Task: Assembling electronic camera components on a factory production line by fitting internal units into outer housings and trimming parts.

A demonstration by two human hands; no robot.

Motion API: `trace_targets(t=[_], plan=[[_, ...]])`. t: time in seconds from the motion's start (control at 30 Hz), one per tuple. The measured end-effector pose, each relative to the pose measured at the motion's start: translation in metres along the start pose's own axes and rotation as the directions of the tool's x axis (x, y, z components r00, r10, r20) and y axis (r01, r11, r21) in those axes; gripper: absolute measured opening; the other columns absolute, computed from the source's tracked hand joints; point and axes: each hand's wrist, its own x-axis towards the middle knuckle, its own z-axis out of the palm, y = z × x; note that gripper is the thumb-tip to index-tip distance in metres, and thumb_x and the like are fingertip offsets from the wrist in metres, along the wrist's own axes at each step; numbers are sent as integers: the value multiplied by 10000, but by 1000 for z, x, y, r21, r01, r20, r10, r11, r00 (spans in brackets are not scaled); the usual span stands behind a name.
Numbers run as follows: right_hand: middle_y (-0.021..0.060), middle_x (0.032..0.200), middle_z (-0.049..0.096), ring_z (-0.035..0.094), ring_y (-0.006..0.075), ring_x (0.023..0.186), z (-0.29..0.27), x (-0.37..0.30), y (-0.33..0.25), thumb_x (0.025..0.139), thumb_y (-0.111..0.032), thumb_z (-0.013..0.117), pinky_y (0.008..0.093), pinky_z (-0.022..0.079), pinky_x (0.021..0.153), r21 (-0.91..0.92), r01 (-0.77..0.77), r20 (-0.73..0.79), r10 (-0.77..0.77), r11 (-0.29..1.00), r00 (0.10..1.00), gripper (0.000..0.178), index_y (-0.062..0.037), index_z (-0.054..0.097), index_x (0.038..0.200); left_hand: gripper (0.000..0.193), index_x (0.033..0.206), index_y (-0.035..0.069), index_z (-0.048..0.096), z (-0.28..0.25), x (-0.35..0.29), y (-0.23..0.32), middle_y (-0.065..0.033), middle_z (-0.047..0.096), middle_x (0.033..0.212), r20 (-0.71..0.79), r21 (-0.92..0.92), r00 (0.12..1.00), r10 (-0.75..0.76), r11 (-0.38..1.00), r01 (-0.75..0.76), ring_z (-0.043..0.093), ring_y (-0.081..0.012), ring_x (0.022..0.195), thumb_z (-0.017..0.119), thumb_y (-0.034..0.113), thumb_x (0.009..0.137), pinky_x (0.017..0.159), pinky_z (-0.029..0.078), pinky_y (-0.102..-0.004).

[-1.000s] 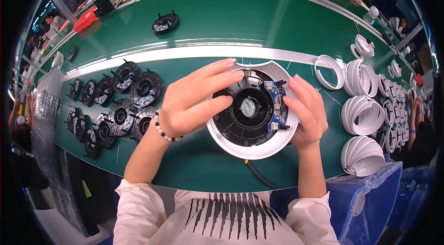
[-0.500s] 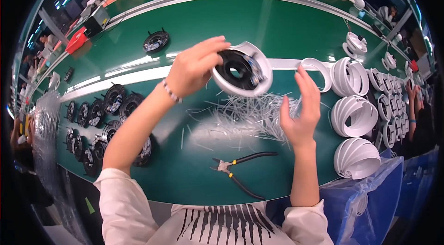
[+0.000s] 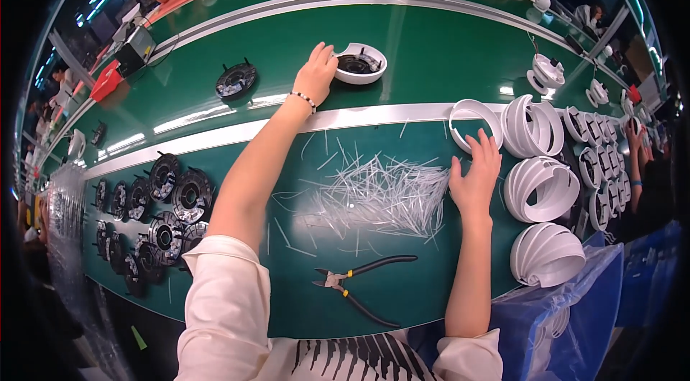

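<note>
My left hand (image 3: 315, 77) reaches far forward over the green belt and grips the left rim of a white round housing (image 3: 365, 79). Inside that housing sits a black disc-shaped part (image 3: 353, 65) with upright posts. My right hand (image 3: 474, 178) is open, fingers spread. Its fingertips are close to a white plastic ring (image 3: 460, 109) standing at the table's far edge; whether they touch it I cannot tell. Between my arms lies a heap of thin clear-white plastic strips (image 3: 392, 194). Side cutters (image 3: 336, 279) with black-and-yellow handles rest nearer me, their handles spread.
Several black disc parts (image 3: 190, 195) lie at the left. Stacked white rings (image 3: 540, 190) stand at the right, beyond them rows of white-rimmed parts (image 3: 591, 167). Another black disc (image 3: 236, 81) is on the belt. A blue plastic-lined bin (image 3: 582, 316) stands lower right. Other people work nearby.
My left hand has carried the white housing with its black disc forward and down onto the belt. The right hand has come nearer to the standing white ring.
</note>
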Motion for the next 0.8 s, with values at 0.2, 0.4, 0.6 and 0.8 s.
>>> trace_targets(t=[0.2,0.4,0.6,0.8], plan=[[118,1240,380,278,317,1198,7,7,11,661,-52,591,511,169,979,-113,-9,14,11,994,1000,431,-36,477,1076,456,1013,43,507,-42,4,-36,-131,467,1141,-38,-69,994,107,992,-109,390,-297,1127,464,-117,588,947,326,-362],[87,874,596,493,290,977,0,25,33,664,-82,613,527,210,950,-234,52,114,-25,971,993,176,-64,615,839,413,1090,55,458,-69,-30,-119,-113,437,1173,28,207,819,-573,805,556,291,-300,1191,500,102,682,919,284,-502],[85,709,598,567,241,679,-19,19,8,674,-52,596,430,299,928,-90,260,-24,-263,961,964,80,-33,597,752,505,1142,11,375,-52,-56,-147,-216,511,1073,341,154,429,-836,500,852,397,-386,1091,509,300,750,886,351,-465],[96,589,553,572,258,594,-69,-14,-155,552,-85,567,359,455,493,359,711,400,-788,605,468,114,-56,593,659,363,859,32,616,-51,-44,-139,-181,599,890,320,186,538,-780,609,771,576,-320,844,571,248,571,765,443,-360]])
